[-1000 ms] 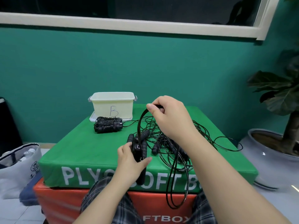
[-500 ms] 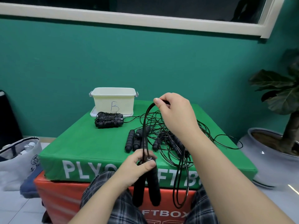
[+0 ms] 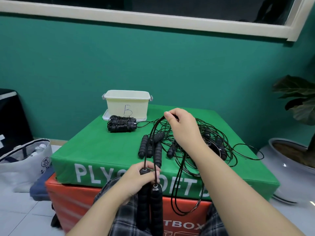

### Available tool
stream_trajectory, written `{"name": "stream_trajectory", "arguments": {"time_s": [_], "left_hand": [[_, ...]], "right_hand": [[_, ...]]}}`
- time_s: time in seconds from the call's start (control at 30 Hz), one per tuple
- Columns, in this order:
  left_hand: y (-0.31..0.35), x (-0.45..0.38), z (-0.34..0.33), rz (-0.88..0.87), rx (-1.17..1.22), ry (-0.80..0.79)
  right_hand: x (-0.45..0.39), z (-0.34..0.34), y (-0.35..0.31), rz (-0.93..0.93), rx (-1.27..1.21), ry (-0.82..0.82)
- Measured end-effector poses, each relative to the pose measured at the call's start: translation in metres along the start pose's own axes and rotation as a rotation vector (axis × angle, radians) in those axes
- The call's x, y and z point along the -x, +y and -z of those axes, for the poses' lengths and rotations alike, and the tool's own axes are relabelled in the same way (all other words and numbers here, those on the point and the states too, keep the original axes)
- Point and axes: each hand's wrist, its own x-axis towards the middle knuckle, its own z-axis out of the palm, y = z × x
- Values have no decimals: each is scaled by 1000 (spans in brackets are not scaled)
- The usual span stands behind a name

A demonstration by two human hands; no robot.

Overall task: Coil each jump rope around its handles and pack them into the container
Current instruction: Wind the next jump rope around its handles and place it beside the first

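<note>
Now, through my head camera, the pair of handles (image 3: 150,201) has come off the bench (image 3: 95,150) and down toward my lap: a second ago my left hand (image 3: 136,181) held them upright over the green top, and now it grips them together near their caps, with the foam ends hanging below the front edge. My right hand (image 3: 180,126) has barely moved; it pinches the cord (image 3: 153,133) high above the tangle (image 3: 209,145), so two strands run taut from the caps up to my fingers. The hands are well apart, each clamped on its own part of the same rope. To my mind that means the rope is drawn free enough to start winding, and the first turn around the handles comes next, though its slack loop hangs over the front edge. One coiled rope (image 3: 121,124) lies just in front of the container (image 3: 127,103), not yet packed. Loose handles (image 3: 150,145) sit in the tangle.
</note>
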Motion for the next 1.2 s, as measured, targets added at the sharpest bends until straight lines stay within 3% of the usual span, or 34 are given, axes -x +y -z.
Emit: {"name": "stream_trajectory", "arguments": {"time_s": [0.13,0.27,0.4,0.57,0.73,0.9,1.07,1.2], "left_hand": [[1,10,-4,8,138,-183],[-6,15,-10,41,324,-196],[-17,16,-5,-37,399,-263],[-21,15,-4,-42,366,15],[-24,13,3,-48,354,307],[-26,10,7,-64,451,445],[-27,6,11,-44,555,518],[-26,6,9,-47,611,520]], "right_hand": [[-3,-14,0,-15,-80,-6],[-9,-27,0,-57,-96,49],[-17,-37,10,-162,-134,70],[-9,-56,22,-204,-133,-7],[28,-63,29,-95,135,-51],[76,-80,36,0,76,-91],[96,-80,27,-115,-15,-472],[98,-80,30,-184,-30,-515]]}}
